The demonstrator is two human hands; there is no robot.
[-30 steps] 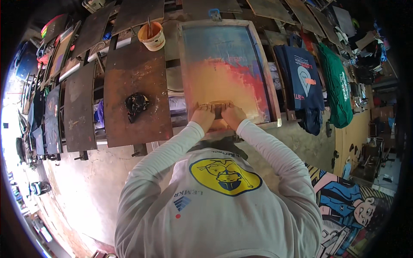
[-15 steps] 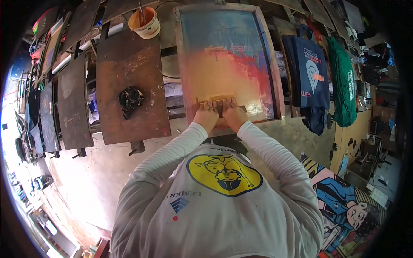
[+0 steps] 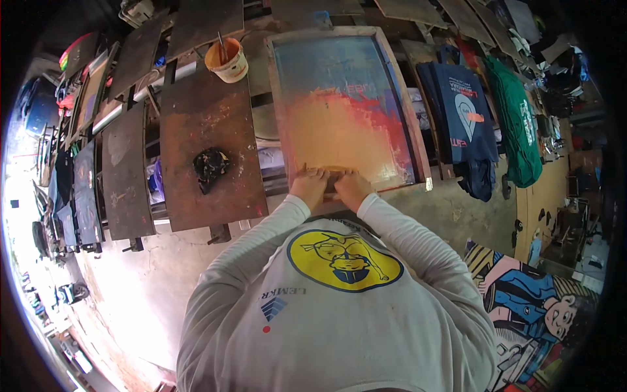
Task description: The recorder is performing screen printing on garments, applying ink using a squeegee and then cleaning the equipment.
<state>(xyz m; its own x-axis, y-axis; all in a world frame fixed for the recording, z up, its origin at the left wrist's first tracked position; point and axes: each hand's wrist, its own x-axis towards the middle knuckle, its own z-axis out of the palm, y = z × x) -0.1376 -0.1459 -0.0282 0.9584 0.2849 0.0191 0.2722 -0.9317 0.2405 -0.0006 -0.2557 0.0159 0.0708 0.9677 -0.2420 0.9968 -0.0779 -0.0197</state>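
Note:
Both hands grip a squeegee (image 3: 339, 178) at the near end of a wood-framed printing screen (image 3: 339, 137), which is smeared with yellow, red and blue ink. My left hand (image 3: 309, 188) curls over the squeegee's left part; my right hand (image 3: 354, 191) curls over its right part, close beside it. The fingers partly hide the squeegee. Left of the screen, a brown ink-stained board (image 3: 219, 121) carries a crumpled dark rag (image 3: 210, 166), and a white bucket (image 3: 230, 68) with orange inside and a stick stands near its far end.
More boards (image 3: 127, 173) line the rack to the left. Navy printed fabric (image 3: 460, 98) and green fabric (image 3: 516, 130) are draped over boards at the right. A concrete floor (image 3: 150, 274) lies below, and a cartoon painted panel (image 3: 542, 300) is at the lower right.
My hands and the squeegee have shifted slightly toward me, down to the screen's near edge, still gripped. The view has tilted a little between frames.

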